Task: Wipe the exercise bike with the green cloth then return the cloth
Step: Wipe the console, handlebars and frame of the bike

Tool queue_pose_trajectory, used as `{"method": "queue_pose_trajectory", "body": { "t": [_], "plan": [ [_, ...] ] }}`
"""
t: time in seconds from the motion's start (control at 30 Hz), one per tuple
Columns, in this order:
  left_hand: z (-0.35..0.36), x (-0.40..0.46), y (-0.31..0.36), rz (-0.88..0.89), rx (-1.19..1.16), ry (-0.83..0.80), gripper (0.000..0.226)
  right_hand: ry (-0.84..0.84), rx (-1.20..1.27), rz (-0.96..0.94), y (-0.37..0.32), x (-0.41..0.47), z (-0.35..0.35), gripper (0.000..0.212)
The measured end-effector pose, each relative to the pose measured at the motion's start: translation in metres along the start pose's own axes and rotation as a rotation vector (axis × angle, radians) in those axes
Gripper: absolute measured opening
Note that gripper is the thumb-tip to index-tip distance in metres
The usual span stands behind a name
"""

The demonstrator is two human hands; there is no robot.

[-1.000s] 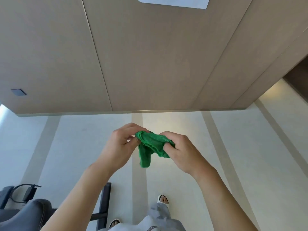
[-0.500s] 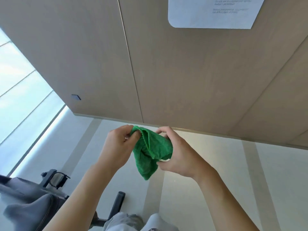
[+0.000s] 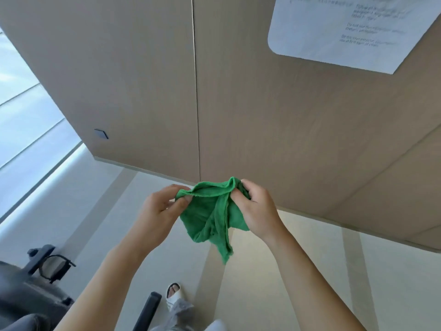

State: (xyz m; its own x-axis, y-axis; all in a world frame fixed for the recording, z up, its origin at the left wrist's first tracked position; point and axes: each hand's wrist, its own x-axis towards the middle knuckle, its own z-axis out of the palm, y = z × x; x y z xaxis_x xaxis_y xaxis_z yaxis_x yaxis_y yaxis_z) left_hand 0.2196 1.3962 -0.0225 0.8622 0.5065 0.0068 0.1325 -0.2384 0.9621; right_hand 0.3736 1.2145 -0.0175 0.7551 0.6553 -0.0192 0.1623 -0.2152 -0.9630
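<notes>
The green cloth [image 3: 211,216] hangs in front of me at chest height, held between both hands. My left hand [image 3: 160,210] pinches its left upper corner between thumb and fingers. My right hand [image 3: 256,209] grips the right upper edge, fingers curled into the fabric. The cloth is partly spread, with a loose tail drooping below. Parts of the dark exercise bike [image 3: 28,290] show at the bottom left: a pedal with its strap [image 3: 53,267] and a black floor bar [image 3: 146,311].
A beige panelled wall [image 3: 238,103] stands close ahead with a white printed notice [image 3: 338,29] at the upper right. A glass window [image 3: 26,120] runs along the left. My sandalled foot [image 3: 174,295] stands on the pale striped floor [image 3: 298,271].
My hands have drawn apart, opening the bunched cloth wider. My view has turned left and upward, bringing the window, the notice and more of the bike into sight.
</notes>
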Motion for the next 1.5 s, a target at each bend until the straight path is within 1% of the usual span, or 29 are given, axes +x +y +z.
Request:
{"method": "queue_pose_trajectory", "body": {
  "t": [0.03, 0.1, 0.13, 0.2, 0.23, 0.27, 0.33, 0.4, 0.43, 0.5, 0.57, 0.63, 0.67, 0.73, 0.77, 0.83, 0.9, 0.97, 1.03, 1.1, 1.13, 1.17, 1.2, 1.3, 1.33, 1.4, 1.5],
  "plan": [
    [-0.007, 0.012, -0.001, -0.009, -0.019, -0.028, 0.018, 0.005, 0.016, 0.032, -0.007, 0.014, 0.005, 0.039],
    [-0.021, 0.035, -0.002, -0.008, -0.030, -0.077, 0.010, 0.004, 0.000, 0.062, -0.022, 0.039, 0.015, 0.041],
    [-0.028, 0.046, -0.002, 0.006, -0.012, -0.088, 0.015, -0.005, -0.056, 0.056, -0.030, 0.051, 0.021, 0.043],
    [-0.046, 0.067, 0.000, 0.051, 0.082, -0.105, 0.033, -0.020, -0.265, 0.022, -0.047, 0.076, 0.036, 0.049],
    [-0.055, 0.077, 0.001, 0.078, 0.112, -0.126, 0.037, -0.026, -0.378, 0.007, -0.055, 0.087, 0.045, 0.050],
    [-0.064, 0.088, 0.001, 0.105, 0.121, -0.151, 0.041, -0.031, -0.474, -0.007, -0.064, 0.099, 0.054, 0.048],
    [-0.079, 0.106, -0.001, 0.152, 0.116, -0.180, 0.060, -0.045, -0.588, -0.014, -0.081, 0.120, 0.070, 0.043],
    [-0.091, 0.122, -0.006, 0.194, 0.110, -0.168, 0.081, -0.089, -0.630, 0.011, -0.097, 0.140, 0.085, 0.038],
    [-0.096, 0.130, -0.009, 0.213, 0.114, -0.155, 0.088, -0.123, -0.631, 0.024, -0.103, 0.149, 0.091, 0.034],
    [-0.108, 0.142, -0.015, 0.229, 0.173, -0.130, 0.095, -0.208, -0.626, 0.046, -0.113, 0.165, 0.101, 0.025],
    [-0.121, 0.152, -0.023, 0.223, 0.250, -0.101, 0.096, -0.338, -0.627, 0.070, -0.118, 0.181, 0.110, 0.013],
    [-0.131, 0.161, -0.029, 0.209, 0.297, -0.076, 0.089, -0.461, -0.661, 0.076, -0.120, 0.198, 0.119, 0.004],
    [-0.135, 0.166, -0.032, 0.202, 0.310, -0.075, 0.080, -0.498, -0.689, 0.061, -0.120, 0.208, 0.123, 0.007],
    [-0.141, 0.177, -0.038, 0.198, 0.351, -0.067, 0.053, -0.550, -0.736, 0.019, -0.120, 0.229, 0.133, 0.007],
    [-0.144, 0.182, -0.040, 0.179, 0.372, -0.039, 0.041, -0.573, -0.744, 0.003, -0.119, 0.240, 0.137, 0.007],
    [-0.152, 0.191, -0.047, 0.095, 0.380, 0.057, 0.029, -0.596, -0.730, -0.012, -0.117, 0.262, 0.143, 0.012],
    [-0.160, 0.202, -0.053, 0.019, 0.366, 0.147, 0.025, -0.595, -0.707, -0.032, -0.112, 0.285, 0.146, 0.012],
    [-0.165, 0.214, -0.057, -0.008, 0.344, 0.150, 0.023, -0.597, -0.685, -0.059, -0.104, 0.313, 0.150, 0.010],
    [-0.165, 0.231, -0.057, -0.009, 0.328, 0.107, 0.025, -0.620, -0.677, -0.094, -0.097, 0.341, 0.156, 0.023],
    [-0.163, 0.250, -0.053, -0.036, 0.307, 0.099, 0.036, -0.637, -0.668, -0.128, -0.094, 0.371, 0.160, 0.035],
    [-0.162, 0.260, -0.051, -0.061, 0.290, 0.114, 0.041, -0.653, -0.659, -0.145, -0.095, 0.386, 0.161, 0.037],
    [-0.161, 0.270, -0.049, -0.084, 0.276, 0.145, 0.043, -0.677, -0.659, -0.167, -0.095, 0.401, 0.161, 0.037],
    [-0.162, 0.280, -0.047, -0.101, 0.276, 0.188, 0.040, -0.703, -0.663, -0.194, -0.097, 0.416, 0.162, 0.036],
    [-0.166, 0.308, -0.044, -0.151, 0.388, 0.363, 0.012, -0.798, -0.637, -0.254, -0.099, 0.457, 0.165, 0.028],
    [-0.170, 0.314, -0.043, -0.180, 0.425, 0.407, 0.008, -0.837, -0.620, -0.266, -0.100, 0.468, 0.166, 0.023],
    [-0.174, 0.322, -0.040, -0.240, 0.469, 0.468, 0.009, -0.906, -0.605, -0.292, -0.098, 0.489, 0.166, 0.007],
    [-0.182, 0.324, -0.036, -0.300, 0.460, 0.562, 0.012, -0.907, -0.587, -0.384, -0.093, 0.518, 0.171, 0.021]
  ]
}}
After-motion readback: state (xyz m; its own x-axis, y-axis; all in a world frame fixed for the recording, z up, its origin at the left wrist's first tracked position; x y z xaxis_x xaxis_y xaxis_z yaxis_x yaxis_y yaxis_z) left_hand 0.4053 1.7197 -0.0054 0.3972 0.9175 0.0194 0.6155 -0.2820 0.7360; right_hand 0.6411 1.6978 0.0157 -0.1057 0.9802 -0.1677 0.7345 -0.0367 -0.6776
